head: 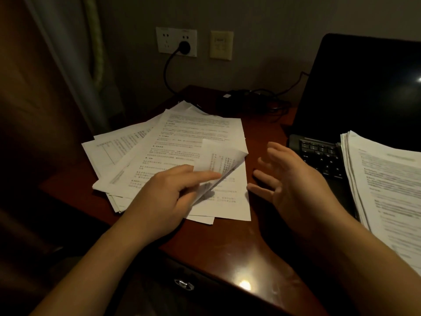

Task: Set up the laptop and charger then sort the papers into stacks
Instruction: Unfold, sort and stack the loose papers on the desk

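Pinching a curled sheet [217, 156], left hand [168, 197] over the loose pile [182, 135], right hand [287, 179] empty, fingers spread

The room is dim. The wall [262, 53] at the back is grey. On it are a white socket plate [176, 41] and, near it on the right, a pale yellow switch plate [221, 44]. A long pale curtain [75, 53] hangs on the left. The desk [227, 247] is shiny red-brown wood. A bright spot of light [245, 285] shines near its front edge, and a metal drawer handle [184, 284] sits below.
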The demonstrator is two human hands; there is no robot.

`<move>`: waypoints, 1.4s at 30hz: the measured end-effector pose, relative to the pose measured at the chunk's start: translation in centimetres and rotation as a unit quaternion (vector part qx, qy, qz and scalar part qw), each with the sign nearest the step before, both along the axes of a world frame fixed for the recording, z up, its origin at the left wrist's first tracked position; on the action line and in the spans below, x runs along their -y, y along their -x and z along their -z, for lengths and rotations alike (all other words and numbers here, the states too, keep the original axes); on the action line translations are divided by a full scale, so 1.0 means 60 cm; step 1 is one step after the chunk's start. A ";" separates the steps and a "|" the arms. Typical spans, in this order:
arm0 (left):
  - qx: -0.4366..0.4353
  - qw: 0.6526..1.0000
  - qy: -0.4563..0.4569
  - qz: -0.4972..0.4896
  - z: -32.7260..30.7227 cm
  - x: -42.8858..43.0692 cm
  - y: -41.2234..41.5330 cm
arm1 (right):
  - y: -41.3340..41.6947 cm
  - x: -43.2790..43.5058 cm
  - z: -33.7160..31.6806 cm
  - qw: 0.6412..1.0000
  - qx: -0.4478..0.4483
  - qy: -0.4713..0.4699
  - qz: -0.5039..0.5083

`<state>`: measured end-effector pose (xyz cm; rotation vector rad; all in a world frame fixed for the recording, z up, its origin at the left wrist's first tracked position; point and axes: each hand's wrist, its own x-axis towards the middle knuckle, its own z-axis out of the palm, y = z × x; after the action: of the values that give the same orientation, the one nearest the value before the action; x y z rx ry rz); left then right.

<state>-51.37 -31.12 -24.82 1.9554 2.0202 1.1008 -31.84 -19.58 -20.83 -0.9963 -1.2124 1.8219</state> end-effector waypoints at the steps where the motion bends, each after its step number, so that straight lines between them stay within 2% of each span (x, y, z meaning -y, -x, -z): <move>1: 0.000 1.000 0.004 0.000 0.002 -0.001 0.000 | -0.001 -0.002 -0.003 1.000 0.003 0.011 0.000; 6: 0.001 1.000 0.020 0.005 0.002 0.002 -0.004 | -0.012 -0.001 -0.015 0.996 0.002 0.080 -0.041; 9: 0.006 1.000 0.017 0.017 -0.002 0.007 -0.001 | -0.008 0.013 -0.011 0.992 0.032 0.074 -0.099; 13: -0.003 1.000 0.023 0.021 -0.007 0.012 -0.005 | -0.003 0.024 0.001 0.983 0.121 -0.014 -0.139; 16: -0.013 1.000 0.004 0.014 -0.004 0.010 -0.006 | -0.006 0.023 -0.001 0.973 0.168 -0.100 -0.121; 20: -0.022 0.999 -0.015 0.028 -0.005 0.012 -0.008 | -0.004 0.025 0.002 0.973 0.159 -0.143 -0.083; 24: 0.005 1.000 -0.016 0.007 -0.003 0.010 -0.006 | 0.000 0.024 0.016 0.965 0.173 -0.184 -0.076; 30: 0.006 0.994 -0.087 -0.064 0.001 0.009 0.000 | -0.003 0.019 0.021 0.968 0.164 -0.175 -0.079; 35: 0.068 0.983 -0.128 -0.111 -0.009 0.015 -0.004 | -0.002 0.019 0.018 0.968 0.162 -0.177 -0.070; 39: 0.139 0.987 -0.066 -0.051 -0.016 0.021 -0.010 | -0.001 0.024 0.010 0.979 0.107 -0.168 -0.051; 42: 0.066 0.998 -0.009 -0.014 -0.019 0.021 -0.014 | -0.003 0.024 0.004 0.987 0.033 -0.141 -0.062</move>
<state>-50.55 -32.40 -23.69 1.8153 1.9821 1.2233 -31.68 -20.99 -21.05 -0.8408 -1.5540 1.6609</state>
